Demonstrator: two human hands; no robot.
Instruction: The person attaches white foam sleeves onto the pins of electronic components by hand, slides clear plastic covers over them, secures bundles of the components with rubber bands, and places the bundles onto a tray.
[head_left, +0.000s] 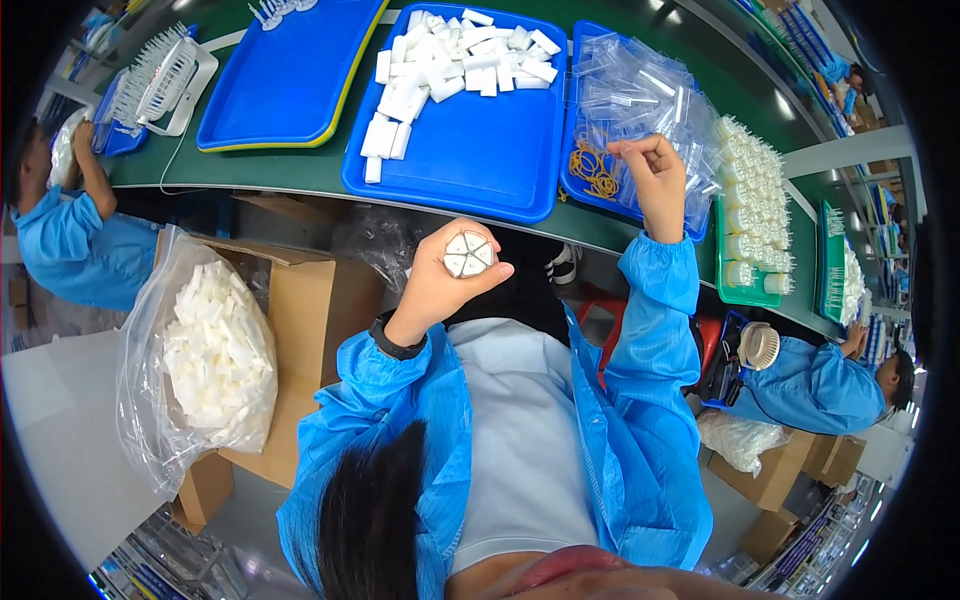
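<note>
My left hand [440, 275] is wrapped round a bundle of white wedge-shaped pieces [468, 254], their ends facing up and together making a circle with dark seams. My right hand [656, 190] is raised over the near part of a blue tray, thumb and forefinger pinched together. Whatever sits in that pinch is too small to make out. Just left of it lies a heap of yellow rubber bands [594, 172]. Clear plastic sleeves [640, 85] fill the rest of that tray. Loose white blocks [450, 60] are piled in the blue tray [470, 165] before me.
On the right, a green tray [750, 292] carries rows of white bundled parts. Another blue tray [270, 90] and a white rack [165, 85] stand left. A bag of white pieces [220, 360] rests in a carton [310, 340] beside me. People work at both sides.
</note>
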